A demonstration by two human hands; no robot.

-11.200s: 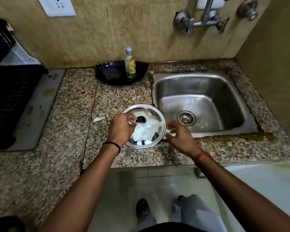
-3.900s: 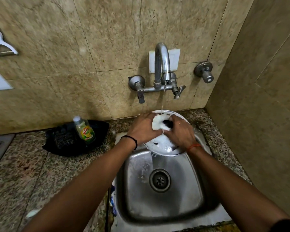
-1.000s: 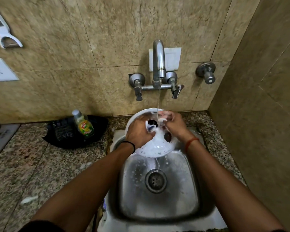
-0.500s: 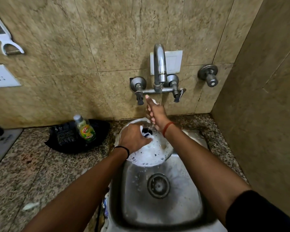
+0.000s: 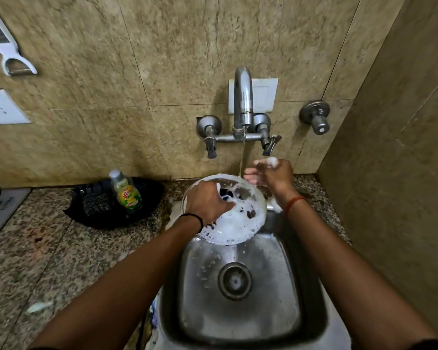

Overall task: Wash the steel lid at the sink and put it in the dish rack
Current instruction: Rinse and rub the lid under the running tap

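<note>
Tiled wall (image 5: 162,59) across the whole top of the frame, granite counter (image 5: 48,253) filling lower left. Steel sink (image 5: 283,299) at bottom centre, near edge cut off by the frame, drain (image 5: 235,281) in the middle, suds spattered on the basin floor. Tap (image 5: 242,102) upper centre, running a thin stream down onto the far rim of the lid. Black tray (image 5: 99,213) at centre left against the wall, contents too dark to make out, green soap bottle (image 5: 127,194) standing in it. White peeler (image 5: 8,51) hanging at upper left, top cut off. Socket (image 5: 3,108) below it, also clipped by the edge.

Lid (image 5: 238,223) held tilted over the back of the sink, centre of frame, coated in white foam, left part hidden behind the hand. Dark knob barely showing through the suds. Left hand (image 5: 208,202) clamped on the lid around the knob, fingers curled tight, something white and blue pinched there, too sudsy to name. Black band on that wrist. Right hand (image 5: 273,176) just right of the stream, clear of the lid, fingers loosely curled and half apart, foam on the fingertips (image 5: 268,161), holding nothing. Red thread on that wrist. Dish rack nowhere in frame.
</note>
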